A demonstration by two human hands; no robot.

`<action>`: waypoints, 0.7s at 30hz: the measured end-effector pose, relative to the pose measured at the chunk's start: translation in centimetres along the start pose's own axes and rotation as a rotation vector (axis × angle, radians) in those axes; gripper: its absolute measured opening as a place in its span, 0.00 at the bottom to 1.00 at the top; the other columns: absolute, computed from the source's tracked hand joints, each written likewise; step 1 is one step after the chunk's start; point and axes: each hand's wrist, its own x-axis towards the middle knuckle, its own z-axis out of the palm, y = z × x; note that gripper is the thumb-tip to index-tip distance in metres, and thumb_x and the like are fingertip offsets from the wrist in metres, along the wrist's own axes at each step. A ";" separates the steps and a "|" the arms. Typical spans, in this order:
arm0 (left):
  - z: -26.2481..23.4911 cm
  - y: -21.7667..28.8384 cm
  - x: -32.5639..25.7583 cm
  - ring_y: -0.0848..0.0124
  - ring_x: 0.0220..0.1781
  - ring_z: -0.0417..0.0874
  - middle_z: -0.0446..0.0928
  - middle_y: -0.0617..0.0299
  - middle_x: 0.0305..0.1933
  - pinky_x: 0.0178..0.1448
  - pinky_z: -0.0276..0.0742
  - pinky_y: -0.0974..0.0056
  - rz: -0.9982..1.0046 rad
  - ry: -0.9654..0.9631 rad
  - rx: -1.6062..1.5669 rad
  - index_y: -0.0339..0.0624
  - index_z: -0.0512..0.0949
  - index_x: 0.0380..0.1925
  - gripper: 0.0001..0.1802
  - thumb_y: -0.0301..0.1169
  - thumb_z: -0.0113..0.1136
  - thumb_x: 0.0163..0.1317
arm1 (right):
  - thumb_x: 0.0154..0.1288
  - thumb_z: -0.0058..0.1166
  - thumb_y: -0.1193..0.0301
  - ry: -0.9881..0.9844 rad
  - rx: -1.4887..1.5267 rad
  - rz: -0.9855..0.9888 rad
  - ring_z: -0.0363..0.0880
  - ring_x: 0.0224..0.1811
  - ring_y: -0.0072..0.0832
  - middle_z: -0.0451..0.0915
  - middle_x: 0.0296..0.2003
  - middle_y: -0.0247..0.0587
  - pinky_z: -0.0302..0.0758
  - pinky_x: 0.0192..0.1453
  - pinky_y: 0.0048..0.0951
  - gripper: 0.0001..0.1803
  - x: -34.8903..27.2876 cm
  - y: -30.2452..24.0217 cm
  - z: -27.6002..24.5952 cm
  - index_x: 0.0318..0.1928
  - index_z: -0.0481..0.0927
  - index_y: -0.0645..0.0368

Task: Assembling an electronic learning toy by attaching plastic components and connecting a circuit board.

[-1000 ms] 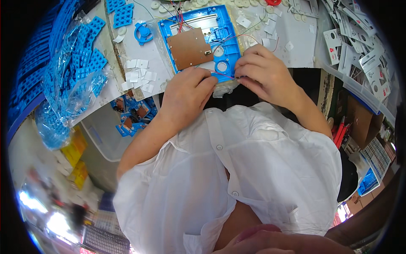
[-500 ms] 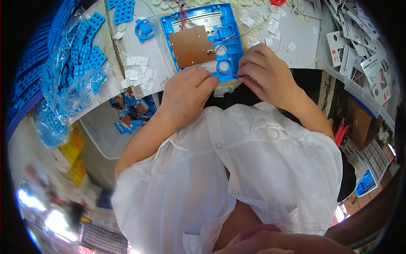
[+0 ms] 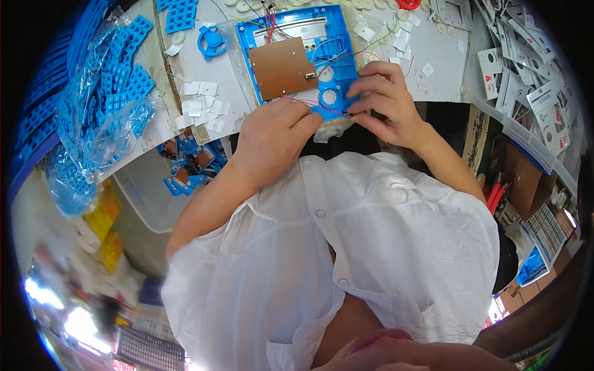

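Housing of blue moulded plastic (image 3: 346, 66), shallow and rectangular, lies open side up at the near edge of the white desk (image 3: 442, 74), between the two hands, with crinkled clear plastic film (image 3: 332, 132) showing beneath its near side. A flat brown circuit board (image 3: 281, 68) sits over its left part, and a thin red wire (image 3: 307, 100) runs along the near side towards the right. The bare left hand (image 3: 275, 133) rests at the near left corner, fingers curled, thumb and forefinger near each other; I cannot tell what they press or hold. At the near right corner, the thumb and forefinger tips of the bare right hand (image 3: 393, 111) come close together where the wire leads, the other fingers fanned apart; the spot is too small to tell whether they are clamped on it.

To work well here, the left hand should probably bear down just enough to stop the housing sliding on the slick film, without leaning on the board. The wire seems best guided by a light pinch with some slack, since a tug could strain its connection. Loose coloured wires (image 3: 359, 52) trailing over the right wall might snag on the fanned fingers.
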 end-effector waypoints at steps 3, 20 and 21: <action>-0.2 0.2 0.1 0.62 0.36 0.81 0.76 0.64 0.33 0.38 0.77 0.58 0.035 -0.065 0.053 0.51 0.83 0.48 0.18 0.26 0.65 0.55 | 0.51 0.73 0.76 0.177 0.085 0.110 0.70 0.61 0.45 0.81 0.53 0.36 0.67 0.66 0.43 0.11 -1.5 0.5 1.3 0.35 0.84 0.53; -0.2 -0.2 0.0 0.61 0.35 0.81 0.77 0.62 0.33 0.37 0.78 0.58 0.051 -0.106 0.082 0.50 0.84 0.52 0.23 0.23 0.67 0.54 | 0.46 0.75 0.71 -0.030 -0.211 0.078 0.70 0.53 0.44 0.81 0.52 0.37 0.72 0.56 0.41 0.24 0.6 -1.5 -1.0 0.49 0.89 0.51; -0.3 -0.1 0.0 0.60 0.36 0.82 0.78 0.61 0.35 0.38 0.78 0.58 0.030 -0.092 0.054 0.49 0.84 0.51 0.22 0.23 0.67 0.55 | 0.46 0.75 0.71 -0.049 -0.228 0.061 0.70 0.53 0.45 0.81 0.52 0.37 0.72 0.56 0.41 0.24 0.5 -1.5 -1.1 0.49 0.89 0.51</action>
